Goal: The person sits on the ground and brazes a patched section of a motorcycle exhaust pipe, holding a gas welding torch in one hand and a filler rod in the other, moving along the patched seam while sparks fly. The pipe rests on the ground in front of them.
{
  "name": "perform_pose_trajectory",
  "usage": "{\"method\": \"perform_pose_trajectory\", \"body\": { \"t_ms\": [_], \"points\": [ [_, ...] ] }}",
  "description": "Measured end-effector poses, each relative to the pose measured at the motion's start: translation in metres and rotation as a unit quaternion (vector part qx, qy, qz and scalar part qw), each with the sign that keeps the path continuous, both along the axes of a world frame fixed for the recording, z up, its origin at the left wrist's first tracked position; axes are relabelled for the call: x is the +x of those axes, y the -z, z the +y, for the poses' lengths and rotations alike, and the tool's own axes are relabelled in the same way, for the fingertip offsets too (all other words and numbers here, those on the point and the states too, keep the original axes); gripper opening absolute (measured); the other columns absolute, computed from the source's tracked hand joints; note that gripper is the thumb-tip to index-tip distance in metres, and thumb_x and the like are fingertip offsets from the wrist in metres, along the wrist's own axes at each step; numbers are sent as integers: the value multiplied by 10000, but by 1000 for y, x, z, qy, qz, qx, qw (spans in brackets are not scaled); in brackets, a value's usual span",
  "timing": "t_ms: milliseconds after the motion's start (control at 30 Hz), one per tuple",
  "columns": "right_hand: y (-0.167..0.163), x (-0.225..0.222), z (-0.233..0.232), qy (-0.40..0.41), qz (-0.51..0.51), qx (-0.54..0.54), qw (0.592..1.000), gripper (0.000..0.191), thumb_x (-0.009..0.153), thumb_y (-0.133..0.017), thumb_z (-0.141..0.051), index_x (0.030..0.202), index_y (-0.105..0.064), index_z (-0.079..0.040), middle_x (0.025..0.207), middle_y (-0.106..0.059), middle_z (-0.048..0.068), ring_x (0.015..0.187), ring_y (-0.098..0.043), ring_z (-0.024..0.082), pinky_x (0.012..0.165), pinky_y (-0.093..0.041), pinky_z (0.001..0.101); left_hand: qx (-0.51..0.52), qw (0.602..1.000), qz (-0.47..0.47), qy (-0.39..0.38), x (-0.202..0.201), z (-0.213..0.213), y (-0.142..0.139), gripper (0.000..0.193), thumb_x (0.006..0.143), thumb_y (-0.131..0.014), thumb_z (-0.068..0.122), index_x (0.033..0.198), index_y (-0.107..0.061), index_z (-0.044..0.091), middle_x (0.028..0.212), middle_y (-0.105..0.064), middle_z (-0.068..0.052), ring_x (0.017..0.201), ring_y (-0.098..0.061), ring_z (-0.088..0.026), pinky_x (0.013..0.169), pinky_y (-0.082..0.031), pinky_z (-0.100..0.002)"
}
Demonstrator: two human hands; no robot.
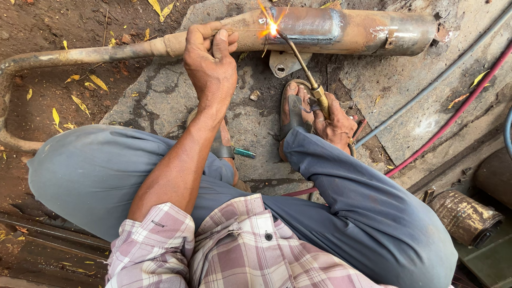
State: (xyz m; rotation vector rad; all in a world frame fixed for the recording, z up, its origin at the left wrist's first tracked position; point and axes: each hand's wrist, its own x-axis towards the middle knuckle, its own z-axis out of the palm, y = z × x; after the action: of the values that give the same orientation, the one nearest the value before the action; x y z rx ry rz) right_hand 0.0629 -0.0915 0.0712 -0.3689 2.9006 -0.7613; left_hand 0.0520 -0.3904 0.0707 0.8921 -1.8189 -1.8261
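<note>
Plaid shirt cloth [240, 250] and grey trousers [368, 213] fill the near edge, knees spread to either side. Beyond them lies a cracked concrete slab [170, 96] set in bare red earth [48, 32] strewn with yellow leaves [80, 104]; both sandalled feet rest on it. Across the slab's far edge lies a long rusty exhaust pipe and muffler [352, 32], its thin end curving away left. The left hand [210, 64] rests on the pipe with its grip pinched shut on a thin filler rod [242, 29] that points toward the sparks. To the right and nearer, the right hand [336, 125] has its grip wrapped fully around a brass torch [306, 74], whose flame tip touches the muffler. Red and grey hoses [442, 101] trail off right, past rusty cans [464, 216]. Open slab lies between the two hands.
</note>
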Motion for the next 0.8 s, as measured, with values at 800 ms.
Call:
{"method": "perform_pose_trajectory", "body": {
  "t_ms": [800],
  "points": [
    [1, 1, 0, -5, 11, 8, 1000, 366, 968, -827, -227, 1291, -669, -158, 923, -764, 127, 796, -759, 240, 697, -552, 344, 13, 1000, 3, -5, 0, -1, 2, 83, 1071, -578, 22, 1145, -567, -15, 1039, -753, -117, 973, -809, -188, 844, -689, -289]
  ]
}}
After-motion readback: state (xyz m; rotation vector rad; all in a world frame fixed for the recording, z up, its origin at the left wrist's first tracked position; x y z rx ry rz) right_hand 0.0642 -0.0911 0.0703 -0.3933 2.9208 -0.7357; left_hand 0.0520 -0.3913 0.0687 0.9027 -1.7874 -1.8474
